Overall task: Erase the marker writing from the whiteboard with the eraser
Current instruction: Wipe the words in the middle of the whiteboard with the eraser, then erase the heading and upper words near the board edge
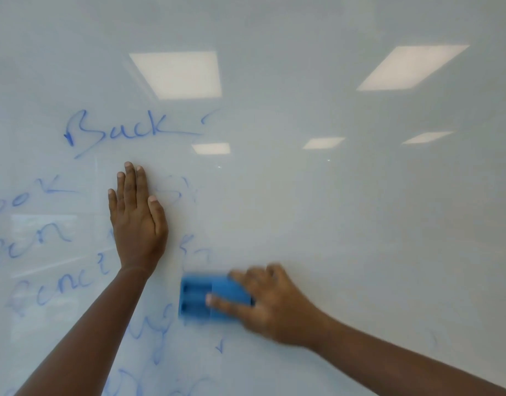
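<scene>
Along the left edge of the whiteboard (360,212), blue marker writing (40,241) runs in several lines, the first letters cut off by the frame, so the words cannot be read whole. Higher up, the word "Back" (117,131) is legible, its tail trailing off into a broken stroke. Just below it the left grip (137,221), a bare hand, lies flat against the board with fingers straight and close together, released and grasping nothing. Its palm and forearm cover part of the lines behind them. Beside that hand, to the right, faint smeared strokes (186,195) are too pale to read, and more scrawl below the forearm is blurred and runs out of the bottom of the frame.

Right of the left forearm, the blue eraser (198,298) sits pressed on the board over the lower writing, its outline soft with blur. The right grip (274,304) clasps the eraser's right end, one finger laid across its face and the others curled over its top edge, hiding that end.

Farther right the board shows glossy white surface with reflections of ceiling light panels (177,74) and a faint smudge (433,338) above the right forearm.
</scene>
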